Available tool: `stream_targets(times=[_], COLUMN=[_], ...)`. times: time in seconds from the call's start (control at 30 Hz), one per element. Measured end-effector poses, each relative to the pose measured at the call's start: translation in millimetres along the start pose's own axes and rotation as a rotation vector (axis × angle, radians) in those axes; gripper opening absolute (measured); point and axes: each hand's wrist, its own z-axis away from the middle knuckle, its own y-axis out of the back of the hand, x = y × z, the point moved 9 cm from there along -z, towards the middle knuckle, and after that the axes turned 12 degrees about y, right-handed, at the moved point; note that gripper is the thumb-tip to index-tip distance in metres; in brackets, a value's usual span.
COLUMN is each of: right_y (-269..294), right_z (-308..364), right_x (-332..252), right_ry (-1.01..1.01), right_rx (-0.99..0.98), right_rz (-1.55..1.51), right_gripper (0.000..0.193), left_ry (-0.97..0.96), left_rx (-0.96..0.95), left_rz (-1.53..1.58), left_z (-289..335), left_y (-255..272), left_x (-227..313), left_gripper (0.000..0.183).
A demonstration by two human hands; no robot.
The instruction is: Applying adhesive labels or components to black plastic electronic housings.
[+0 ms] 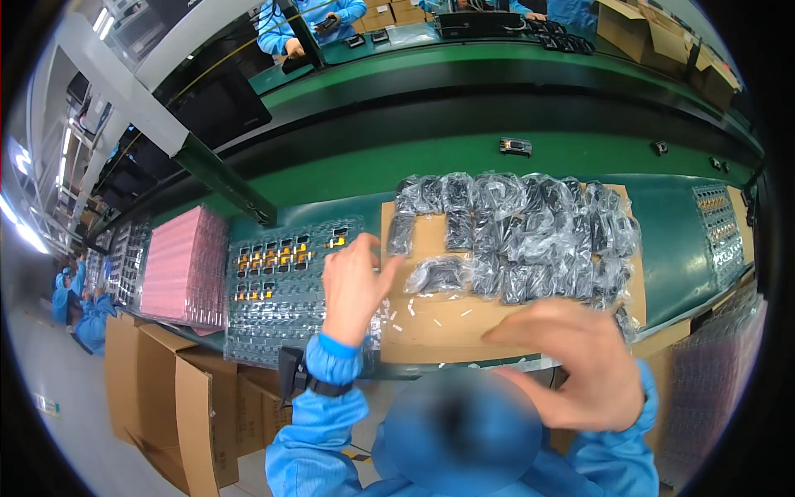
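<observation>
My left hand (352, 286) is over the right edge of a clear blister tray (290, 323), its thumb and fingers apart and nothing visible between them. Small black-and-orange parts (277, 254) sit in rows in that tray, one of them close to my fingertips. Beside it a flat cardboard sheet (422, 331) carries many black parts in clear plastic bags (538, 236). One bagged part (439, 275) lies at the near left of the group. My right hand (580, 360), blurred, hovers above the sheet's near edge with fingers curved and thumb apart; it shows nothing held.
A stack of pink sheets in clear trays (182, 265) stands at the left. Small white slips (411, 308) are scattered on the cardboard. A metal post (224, 186) rises behind the tray. On the green conveyor (373, 170) lies a small device (515, 147). Open cartons (195, 414) are below left.
</observation>
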Motion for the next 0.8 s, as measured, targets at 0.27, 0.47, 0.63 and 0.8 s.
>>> stream_targets(times=[0.27, 0.47, 0.63, 0.8], right_y=[-70.8, -94.5, -101.8, -113.4], right_z=[66.7, 87.8, 92.6, 100.4], right_x=[75.2, 99.8, 98.3, 97.4], right_ry=[-0.32, -0.424, -0.41, -0.418], right_rx=[0.061, 0.054, 0.052, 0.017], right_rz=[-0.363, -0.495, -0.513, -0.568], right_gripper=[0.022, 0.018, 0.018, 0.018], left_ry=[-0.009, 0.086, 0.164, 0.107], left_rx=[-0.129, -0.107, -0.075, -0.091], left_rz=[-0.123, 0.249, -0.126, -0.187], left_z=[-22.0, -48.8, -46.9, -49.5], left_y=[-56.4, -14.6, -44.4, -52.8], left_x=[-12.6, -18.5, -43.7, -61.0], left_gripper=[0.014, 0.025, 0.046, 0.028])
